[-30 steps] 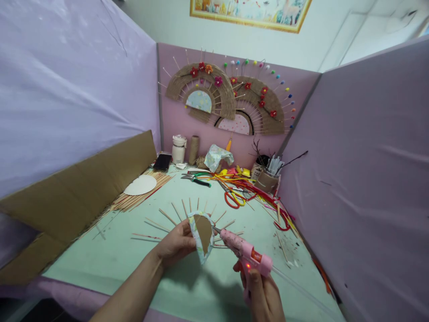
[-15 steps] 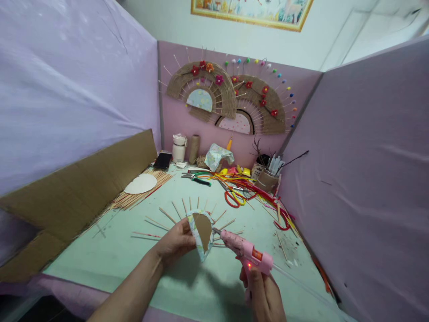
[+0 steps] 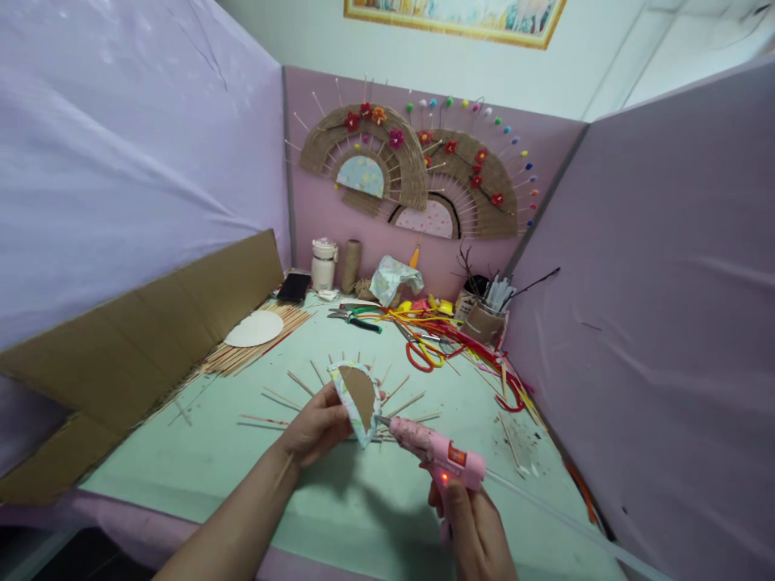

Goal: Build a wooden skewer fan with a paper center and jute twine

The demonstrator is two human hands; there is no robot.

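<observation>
Left hand (image 3: pixel 318 428) first: I have its thumb and fingers pinching a half-round cardboard piece (image 3: pixel 359 395) by its straight side. Its thumb lies along the near side, most of the other fingers are hidden behind, and a few fingertips show past the curved edge. The piece hangs tilted above the pale green tabletop (image 3: pixel 242 476), brown face toward my camera, its rim bound in floral fabric. From the lower left, the forearm reaches up and inward to the wrist.

On the other side, I see the right hand (image 3: pixel 469 524) wrapped around the handle of a pink glue gun (image 3: pixel 439 452), thumb along the back, a red light glowing beside it. That hand sits low and upright, its forearm cut off by the frame. The nozzle points left at the curved rim; from here I can't be sure whether it touches or stops just short. A translucent glue stick (image 3: pixel 545 504) trails from the gun's rear. Beyond the piece, thin wooden sticks (image 3: pixel 404 401) fan out across the tabletop.
</observation>
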